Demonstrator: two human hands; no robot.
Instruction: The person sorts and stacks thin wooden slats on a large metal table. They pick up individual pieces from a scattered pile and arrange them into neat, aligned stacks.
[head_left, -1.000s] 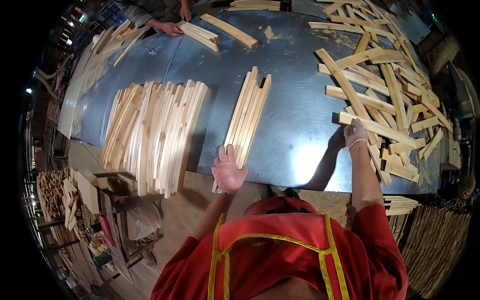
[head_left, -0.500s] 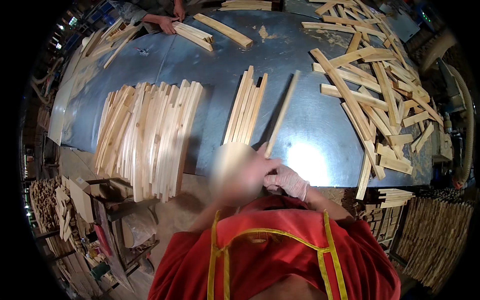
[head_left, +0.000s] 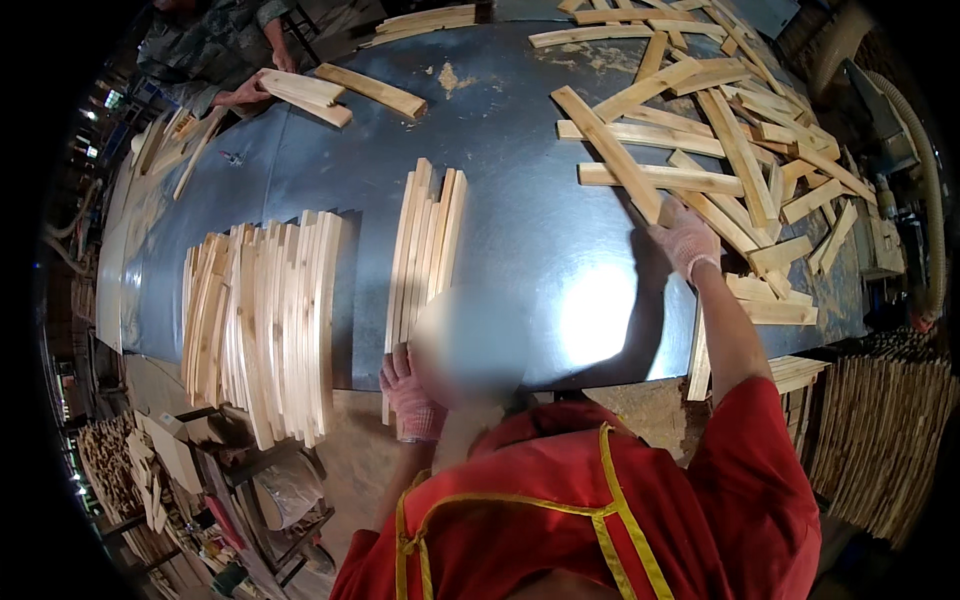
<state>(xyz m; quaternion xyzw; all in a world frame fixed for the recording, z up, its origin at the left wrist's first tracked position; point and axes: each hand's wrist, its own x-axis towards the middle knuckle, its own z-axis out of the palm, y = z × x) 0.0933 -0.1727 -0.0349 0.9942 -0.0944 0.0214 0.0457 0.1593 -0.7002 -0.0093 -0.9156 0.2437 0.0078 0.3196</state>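
Observation:
My left hand [head_left: 412,398], in a knitted work glove, is closed over the near ends of a small bundle of wooden strips [head_left: 425,230] at the table's front edge. A round blur hides part of that hand's right side and the bundle's lower right. My right hand [head_left: 687,240], also gloved, reaches out to a loose heap of wooden strips [head_left: 745,150] on the right. Its fingers are closed around the near end of one wooden strip [head_left: 608,150], which slants away to the far left over other pieces.
A wide row of strips [head_left: 270,320] lies left of the bundle, overhanging the front edge of the metal table [head_left: 510,180]. Across the table, another person's hand [head_left: 245,92] holds a few strips [head_left: 305,95]. Stacked wood [head_left: 880,440] stands below on the right.
My hands have parted: the right moved from the front edge to the heap, the left to the bundle. The single strip by my hands no longer lies apart. The view has shifted right.

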